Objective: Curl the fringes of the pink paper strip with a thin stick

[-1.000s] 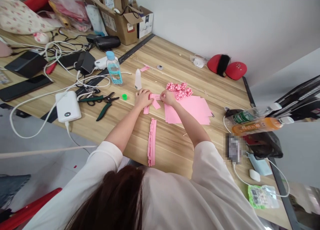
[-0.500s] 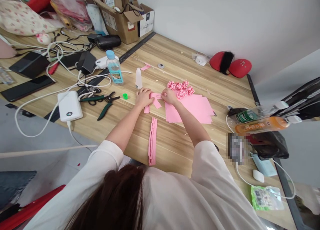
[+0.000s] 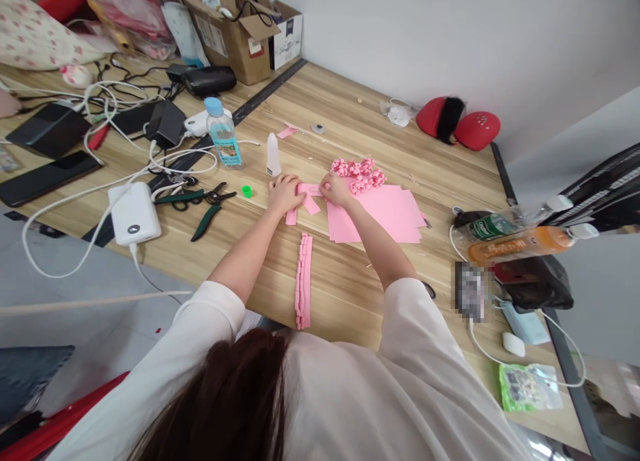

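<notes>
My left hand and my right hand both grip a pink paper strip on the wooden table, fingers curled and pinched on its two ends. More pink strips lie under it. A stack of pink paper sheets lies just right of my right hand. Several curled pink paper flowers sit behind the sheets. A long folded pink strip lies nearer to me. A white glue bottle stands behind my left hand, its green cap beside it.
Scissors and pliers, a white charger with cables, and a water bottle lie to the left. Phones, boxes and clutter fill the far left. Two drink bottles and a black bag sit at the right edge.
Both hands stay on the pink strip with only small finger movements. The view has shifted slightly.
</notes>
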Motion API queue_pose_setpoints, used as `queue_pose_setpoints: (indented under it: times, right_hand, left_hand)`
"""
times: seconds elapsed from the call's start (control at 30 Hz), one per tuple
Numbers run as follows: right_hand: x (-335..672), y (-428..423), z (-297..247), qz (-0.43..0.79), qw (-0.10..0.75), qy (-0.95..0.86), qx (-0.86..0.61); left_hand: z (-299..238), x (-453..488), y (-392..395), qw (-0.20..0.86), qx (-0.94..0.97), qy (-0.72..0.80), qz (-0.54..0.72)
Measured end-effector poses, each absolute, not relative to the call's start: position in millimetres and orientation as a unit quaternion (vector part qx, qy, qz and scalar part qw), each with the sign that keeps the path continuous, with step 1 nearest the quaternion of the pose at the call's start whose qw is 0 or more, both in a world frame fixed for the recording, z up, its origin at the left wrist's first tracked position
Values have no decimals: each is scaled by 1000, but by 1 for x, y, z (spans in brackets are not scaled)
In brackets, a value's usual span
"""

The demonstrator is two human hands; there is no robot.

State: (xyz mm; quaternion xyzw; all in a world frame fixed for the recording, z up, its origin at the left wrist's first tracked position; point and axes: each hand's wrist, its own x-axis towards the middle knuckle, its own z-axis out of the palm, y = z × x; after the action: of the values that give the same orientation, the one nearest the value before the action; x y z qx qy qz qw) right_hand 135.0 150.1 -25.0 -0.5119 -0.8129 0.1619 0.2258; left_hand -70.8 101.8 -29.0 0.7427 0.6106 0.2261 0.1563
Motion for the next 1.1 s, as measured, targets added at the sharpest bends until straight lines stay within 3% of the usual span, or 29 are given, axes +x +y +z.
queue_pose_setpoints:
  times: [0.67,1.1]
  right_hand:
    - [130,148,-25,163,229,-818,-501]
    - [129,151,-34,171,277,-798,-508]
  left_hand:
    - [-25,-70,99,159,742,612,222]
    - [-18,-70,94,163,743,614,208]
